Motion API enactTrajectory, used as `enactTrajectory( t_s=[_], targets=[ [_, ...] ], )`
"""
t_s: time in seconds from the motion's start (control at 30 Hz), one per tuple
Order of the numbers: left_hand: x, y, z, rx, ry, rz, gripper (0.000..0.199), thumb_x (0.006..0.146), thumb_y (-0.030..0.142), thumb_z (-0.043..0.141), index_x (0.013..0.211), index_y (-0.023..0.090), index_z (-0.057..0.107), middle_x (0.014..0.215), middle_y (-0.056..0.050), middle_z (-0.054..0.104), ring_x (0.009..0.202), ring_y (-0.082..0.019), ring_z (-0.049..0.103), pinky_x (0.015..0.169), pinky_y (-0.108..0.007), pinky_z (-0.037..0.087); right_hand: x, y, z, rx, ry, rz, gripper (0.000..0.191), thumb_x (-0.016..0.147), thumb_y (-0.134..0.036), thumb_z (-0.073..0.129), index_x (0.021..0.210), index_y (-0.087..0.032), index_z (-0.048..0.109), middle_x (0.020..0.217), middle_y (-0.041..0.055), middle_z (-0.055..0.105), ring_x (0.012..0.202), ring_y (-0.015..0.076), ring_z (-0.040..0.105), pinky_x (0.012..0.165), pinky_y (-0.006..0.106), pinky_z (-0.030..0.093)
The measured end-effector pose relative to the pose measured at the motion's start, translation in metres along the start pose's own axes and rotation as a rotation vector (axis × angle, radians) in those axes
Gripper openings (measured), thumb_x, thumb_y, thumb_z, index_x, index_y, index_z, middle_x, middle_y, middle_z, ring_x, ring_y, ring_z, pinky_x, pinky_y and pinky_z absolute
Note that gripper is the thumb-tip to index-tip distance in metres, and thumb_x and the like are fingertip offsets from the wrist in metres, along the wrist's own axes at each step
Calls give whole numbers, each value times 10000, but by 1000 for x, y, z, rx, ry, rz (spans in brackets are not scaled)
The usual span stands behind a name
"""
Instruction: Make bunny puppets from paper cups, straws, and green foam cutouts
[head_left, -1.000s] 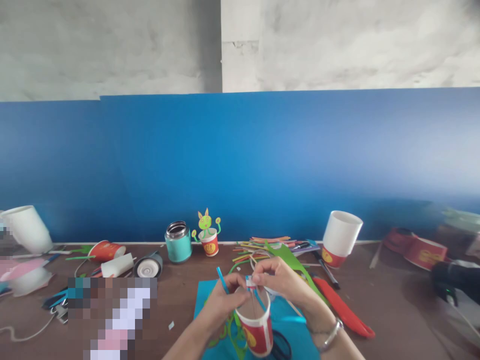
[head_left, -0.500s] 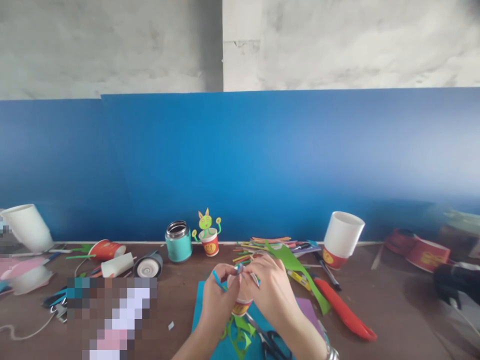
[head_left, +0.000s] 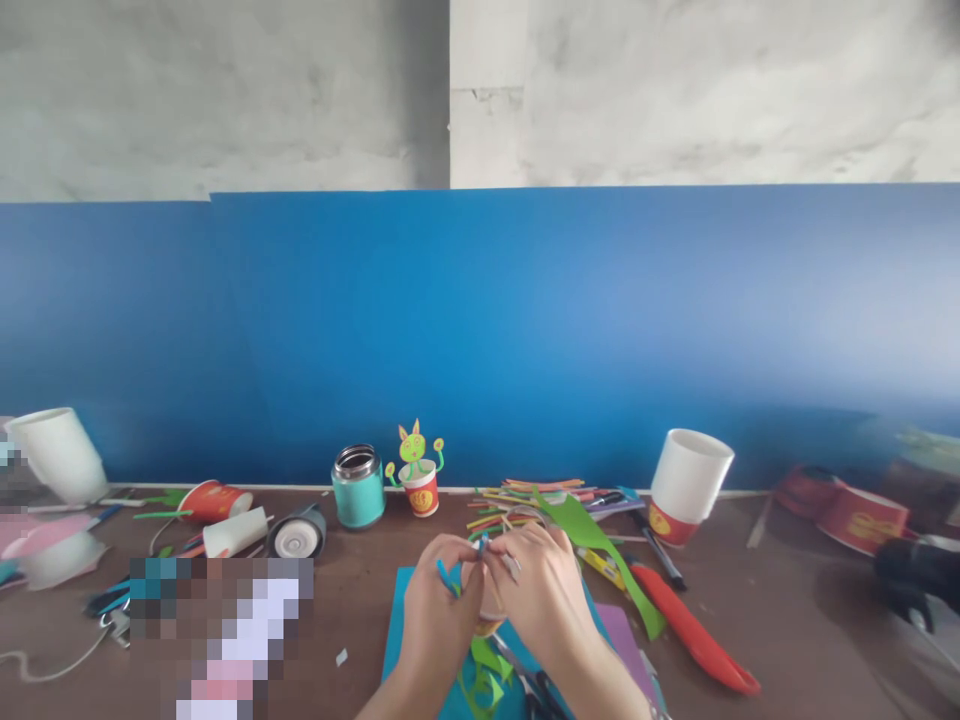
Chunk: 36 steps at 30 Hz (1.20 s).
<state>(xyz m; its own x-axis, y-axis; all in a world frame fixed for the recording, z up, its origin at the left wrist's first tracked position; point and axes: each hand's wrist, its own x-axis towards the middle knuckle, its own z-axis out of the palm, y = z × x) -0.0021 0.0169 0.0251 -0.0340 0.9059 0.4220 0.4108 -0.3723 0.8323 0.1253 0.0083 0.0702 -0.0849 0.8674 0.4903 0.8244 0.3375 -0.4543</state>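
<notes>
Between left hand and right hand, pinched blue strip, cup below.

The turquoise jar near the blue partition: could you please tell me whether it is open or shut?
Open: the turquoise jar has its metal rim bare, no lid on.

Lone head-worn view: looks forward, slightly down, across near tabletop to blue partition.

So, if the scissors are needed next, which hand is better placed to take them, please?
Probably the right hand: the scissors lie close to its wrist. The left hand is farther from them, left of the cup, and holds a blue strip. Both are busy now, though.
</notes>
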Motion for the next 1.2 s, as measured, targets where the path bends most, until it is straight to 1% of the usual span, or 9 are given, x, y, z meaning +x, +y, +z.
enactTrajectory(
  t_s=[0.13,0.33,0.5,0.6,0.77,0.87,0.97,1.1,1.2],
  targets=[
    [-1,1,0,67,-5,10,115,764,188,498,698,201,592,807,-36,631,824,-205,605,754,-307,445,-2,0,5,-30,14,-15,160,764,-98,613,667,-209,674,700,-3,709,765,196,597,715,305,280],
    [0,3,-2,120,-5,3,115,779,208,506,697,201,588,793,-25,626,805,-192,604,744,-298,441,-2,0,7,-40,18,-37,174,762,-83,608,635,-194,652,687,-4,702,763,187,594,711,297,277],
    [1,4,-4,154,4,-14,109,769,185,508,697,206,588,786,-10,624,793,-179,606,736,-285,441,-3,2,8,-21,31,-76,183,766,-87,597,632,-201,647,694,-8,706,745,178,588,705,292,273],
    [0,5,-4,203,10,16,117,771,181,511,696,211,595,776,-7,626,789,-178,605,731,-281,439,-4,2,9,-25,48,-95,212,767,-81,579,599,-200,628,658,-9,692,725,174,582,690,291,268],
    [-1,7,-4,253,27,87,142,801,233,521,689,218,606,761,-9,634,779,-182,602,707,-278,440,-6,0,15,-65,105,-91,217,746,-68,550,567,-187,579,598,-3,638,668,168,557,677,290,268],
    [0,7,-5,246,32,111,151,806,243,519,690,221,613,758,-12,636,773,-182,604,697,-275,445,-6,1,16,-62,128,-90,188,730,-69,544,585,-184,574,601,1,619,661,168,548,674,288,272],
    [1,6,-5,213,38,112,147,798,241,517,692,218,617,758,-17,637,768,-184,608,695,-276,451,-4,2,15,-38,124,-98,157,724,-82,541,612,-186,578,622,2,621,677,172,546,666,285,273],
    [3,5,-5,124,17,45,126,769,209,515,687,206,610,765,-24,635,764,-184,611,698,-273,455,-1,3,10,24,86,-102,134,719,-90,535,646,-189,587,662,3,634,722,180,554,687,283,291],
    [6,3,-4,42,-1,-10,124,759,203,519,676,198,611,753,-25,636,765,-182,606,713,-271,450,2,6,9,69,62,-69,130,707,-93,527,657,-192,594,692,8,641,743,183,560,708,284,314]
  ],
)
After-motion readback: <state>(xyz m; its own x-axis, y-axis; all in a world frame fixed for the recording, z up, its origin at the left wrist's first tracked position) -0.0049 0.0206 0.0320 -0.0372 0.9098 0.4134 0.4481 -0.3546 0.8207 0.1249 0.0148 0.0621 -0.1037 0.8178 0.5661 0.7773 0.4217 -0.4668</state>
